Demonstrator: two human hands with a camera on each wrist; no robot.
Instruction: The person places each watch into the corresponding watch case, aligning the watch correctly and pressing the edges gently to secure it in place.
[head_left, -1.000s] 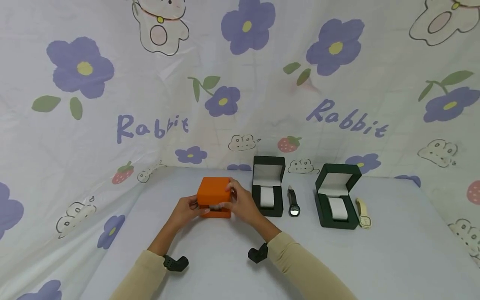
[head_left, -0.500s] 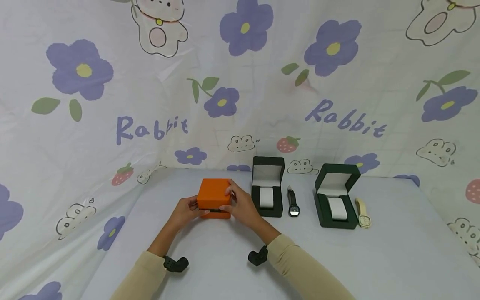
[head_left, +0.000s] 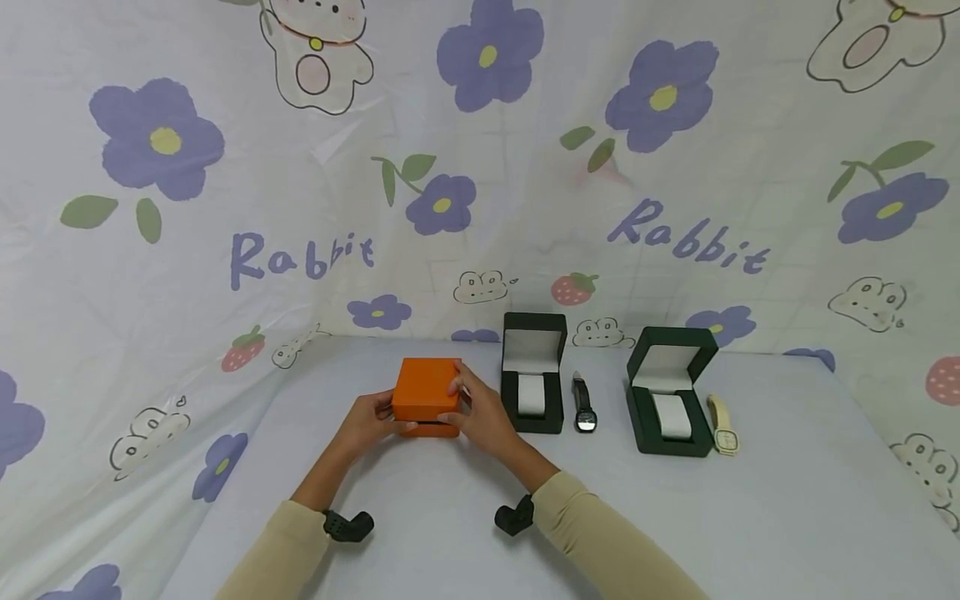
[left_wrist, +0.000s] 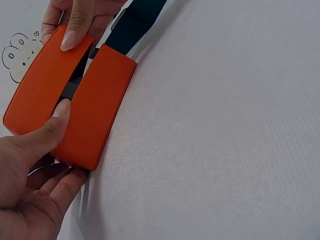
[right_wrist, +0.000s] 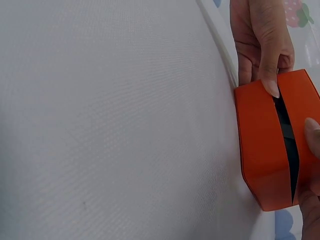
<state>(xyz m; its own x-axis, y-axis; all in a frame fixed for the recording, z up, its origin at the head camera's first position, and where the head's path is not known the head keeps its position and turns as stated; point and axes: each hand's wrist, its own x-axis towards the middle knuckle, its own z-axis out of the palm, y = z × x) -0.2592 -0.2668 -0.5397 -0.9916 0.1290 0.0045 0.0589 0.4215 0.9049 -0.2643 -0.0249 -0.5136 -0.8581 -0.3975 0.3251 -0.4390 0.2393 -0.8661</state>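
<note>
An orange watch box (head_left: 426, 390) sits on the table between both hands, its hinged lid tilted nearly down. A narrow dark gap runs along the front between lid and base. My left hand (head_left: 367, 423) grips the box's left side; its thumb (left_wrist: 61, 111) lies on the base's front at the gap, fingers behind the side. On the other side my right hand (head_left: 483, 417) holds the lid, its thumb (right_wrist: 313, 135) pressing the lid's front face. Inside the gap a grey piece (left_wrist: 69, 91) shows; the rest of the inside is hidden.
To the right stand two open dark green watch boxes, one near (head_left: 510, 412) and one farther right (head_left: 643, 429), each with a white cushion. A black-strap watch (head_left: 585, 408) lies between them. A pale yellow watch (head_left: 723, 429) lies beside the right box. A printed cloth hangs behind.
The orange lid has swung down, narrowing the front gap that earlier showed more of the inside. Both hands keep their grip in nearly the same place.
</note>
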